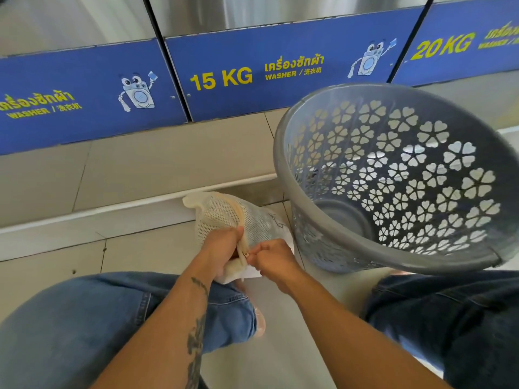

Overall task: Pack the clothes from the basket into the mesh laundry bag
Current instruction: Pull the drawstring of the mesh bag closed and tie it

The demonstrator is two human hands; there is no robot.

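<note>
Between the knees, left hand (222, 248): grips the mesh bag (222, 217) at its near end.
mesh bag: long axis runs toward the washers (224, 80), far end leaning left.
right hand (273, 261): pinches the zipper pull (246, 254).
basket (393, 178): just right, mouth tilted toward the person.

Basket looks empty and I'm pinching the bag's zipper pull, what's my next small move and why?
Probably slide the zipper pull the last bit shut with your right hand while your left hand grips the mesh laundry bag: the grey basket shows only its bare bottom, and white clothing shows through the mesh.
</note>
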